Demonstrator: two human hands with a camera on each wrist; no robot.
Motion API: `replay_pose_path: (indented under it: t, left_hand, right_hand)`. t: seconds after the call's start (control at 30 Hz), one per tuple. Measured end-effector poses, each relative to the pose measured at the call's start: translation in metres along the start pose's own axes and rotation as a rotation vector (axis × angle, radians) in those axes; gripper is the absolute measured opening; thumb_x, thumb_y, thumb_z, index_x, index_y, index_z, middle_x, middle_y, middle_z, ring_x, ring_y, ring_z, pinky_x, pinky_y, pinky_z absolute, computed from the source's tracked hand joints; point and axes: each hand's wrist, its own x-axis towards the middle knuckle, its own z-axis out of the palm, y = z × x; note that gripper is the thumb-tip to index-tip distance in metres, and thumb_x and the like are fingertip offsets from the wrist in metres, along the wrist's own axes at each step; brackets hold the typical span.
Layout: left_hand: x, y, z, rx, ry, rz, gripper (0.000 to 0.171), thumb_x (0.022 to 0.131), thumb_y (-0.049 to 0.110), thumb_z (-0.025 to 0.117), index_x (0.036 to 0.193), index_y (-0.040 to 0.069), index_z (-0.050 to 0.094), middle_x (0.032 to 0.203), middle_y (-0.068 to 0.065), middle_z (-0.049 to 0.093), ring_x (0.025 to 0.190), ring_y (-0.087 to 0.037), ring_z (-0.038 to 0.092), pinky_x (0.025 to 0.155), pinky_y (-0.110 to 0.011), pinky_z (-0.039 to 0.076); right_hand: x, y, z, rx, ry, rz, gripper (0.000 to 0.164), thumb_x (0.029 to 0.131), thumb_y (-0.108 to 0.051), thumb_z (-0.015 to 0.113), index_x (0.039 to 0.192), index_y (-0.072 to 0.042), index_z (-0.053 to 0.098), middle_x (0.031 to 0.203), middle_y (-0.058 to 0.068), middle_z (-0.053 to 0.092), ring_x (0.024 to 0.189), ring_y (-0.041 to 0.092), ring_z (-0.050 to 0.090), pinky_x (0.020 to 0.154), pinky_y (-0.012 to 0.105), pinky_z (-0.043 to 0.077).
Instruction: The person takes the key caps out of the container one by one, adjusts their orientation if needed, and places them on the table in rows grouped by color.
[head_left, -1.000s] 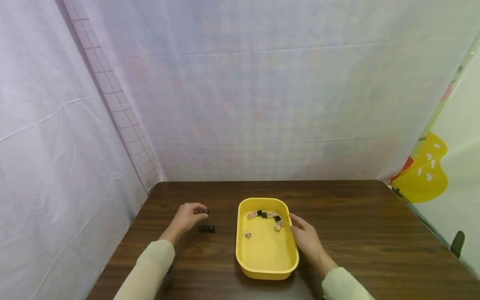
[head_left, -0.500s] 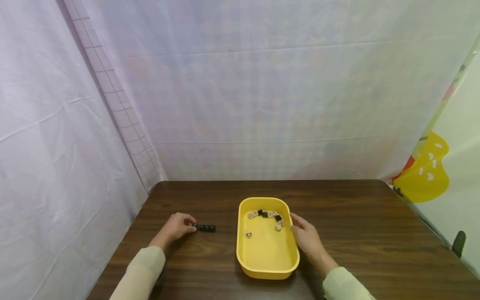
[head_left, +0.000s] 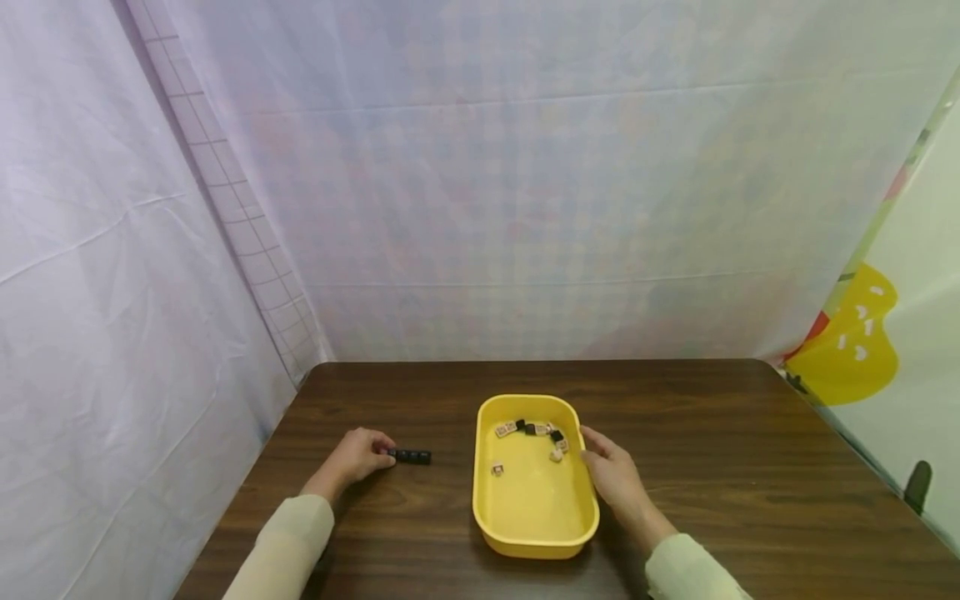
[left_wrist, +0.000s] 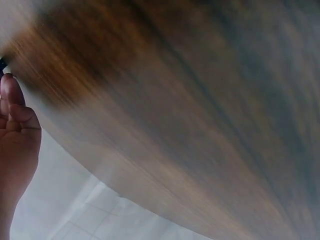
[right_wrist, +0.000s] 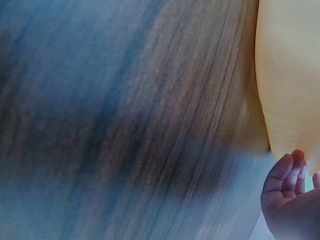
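A short row of black cubes (head_left: 414,457) lies on the brown table. At its left end my left hand (head_left: 352,459) pinches a small black cube between thumb and fingers, which hide most of it. Only a dark bit of cube (left_wrist: 2,63) shows past the fingertips in the left wrist view. My right hand (head_left: 617,481) touches the outer right side of a yellow plastic tub (head_left: 536,552), its fingers loosely bent. Inside the tub, beige lettered cubes (head_left: 512,427) and black cubes (head_left: 556,436) form a curved line near the far end. A single beige cube (head_left: 497,470) sits apart on the left.
The dark wood-grain table (head_left: 720,450) ends at a pale curtain (head_left: 525,208) behind. Another white curtain (head_left: 112,333) hangs at the left, and a sheet with a yellow print (head_left: 847,350) at the right.
My left hand has come toward me and left with its black cube, then shifted slightly right against the row's left end. The right hand and the tub have stayed put.
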Motion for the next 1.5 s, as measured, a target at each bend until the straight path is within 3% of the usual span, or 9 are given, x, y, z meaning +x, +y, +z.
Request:
replay_pose_path:
  t: [0.17, 0.6, 0.77, 0.9, 1.03, 1.3, 1.5]
  left_hand:
    - [0.0, 0.001, 0.001, -0.002, 0.001, 0.004, 0.015, 0.08, 0.004, 0.079, 0.094, 0.002, 0.074, 0.076, 0.003, 0.063, 0.071, -0.011, 0.055, 0.068, -0.031, 0.047]
    - [0.001, 0.008, -0.001, -0.034, 0.0, -0.076, 0.033, 0.082, 0.01, 0.079, 0.112, 0.0, 0.069, 0.08, 0.001, 0.061, 0.072, -0.014, 0.055, 0.066, -0.032, 0.047]
    - [0.009, 0.021, -0.006, -0.049, 0.047, -0.074, 0.035, 0.089, 0.017, 0.075, 0.118, 0.0, 0.067, 0.1, -0.007, 0.068, 0.091, -0.024, 0.064, 0.08, -0.042, 0.053]
    - [0.02, 0.044, -0.008, -0.094, 0.062, -0.057, 0.039, 0.094, 0.024, 0.071, 0.126, 0.003, 0.065, 0.115, -0.01, 0.065, 0.105, -0.029, 0.062, 0.088, -0.047, 0.051]
    - [0.034, 0.076, 0.0, -0.15, 0.074, -0.032, 0.039, 0.094, 0.029, 0.07, 0.127, 0.009, 0.065, 0.119, -0.009, 0.062, 0.109, -0.029, 0.061, 0.09, -0.047, 0.051]
    - [0.061, 0.142, 0.031, -0.183, 0.013, 0.071, 0.035, 0.095, 0.025, 0.07, 0.126, 0.009, 0.066, 0.118, -0.01, 0.062, 0.106, -0.027, 0.059, 0.09, -0.046, 0.05]
    - [0.074, 0.174, 0.056, -0.175, -0.062, 0.113, 0.036, 0.095, 0.025, 0.069, 0.128, 0.009, 0.065, 0.116, -0.01, 0.061, 0.108, -0.027, 0.057, 0.092, -0.043, 0.048]
  right_hand:
    - [0.0, 0.0, 0.0, -0.004, 0.003, -0.003, 0.05, 0.099, -0.008, 0.047, 0.148, 0.002, 0.042, 0.131, 0.03, 0.053, 0.111, 0.035, 0.059, 0.086, 0.039, 0.052]
    - [0.001, 0.003, -0.001, 0.003, 0.016, -0.012, 0.05, 0.097, -0.006, 0.049, 0.146, 0.003, 0.044, 0.121, 0.027, 0.058, 0.101, 0.029, 0.061, 0.079, 0.034, 0.052]
    - [0.001, 0.003, -0.002, 0.001, 0.015, -0.016, 0.05, 0.098, -0.007, 0.049, 0.146, 0.002, 0.044, 0.123, 0.028, 0.057, 0.102, 0.031, 0.061, 0.08, 0.035, 0.053]
    - [0.0, 0.002, -0.001, 0.004, 0.019, -0.025, 0.049, 0.097, -0.006, 0.049, 0.146, 0.003, 0.045, 0.122, 0.028, 0.058, 0.103, 0.032, 0.061, 0.08, 0.036, 0.053]
    - [0.0, 0.001, -0.001, 0.008, 0.025, -0.032, 0.049, 0.097, -0.005, 0.05, 0.145, 0.004, 0.045, 0.121, 0.028, 0.058, 0.103, 0.033, 0.061, 0.081, 0.039, 0.053]
    - [0.002, 0.003, 0.0, 0.002, 0.038, -0.03, 0.049, 0.096, -0.005, 0.051, 0.144, 0.004, 0.046, 0.12, 0.028, 0.059, 0.102, 0.032, 0.061, 0.08, 0.034, 0.052]
    - [0.002, 0.003, 0.0, 0.009, 0.037, -0.033, 0.049, 0.096, -0.005, 0.051, 0.144, 0.004, 0.046, 0.12, 0.028, 0.06, 0.102, 0.031, 0.062, 0.08, 0.036, 0.053]
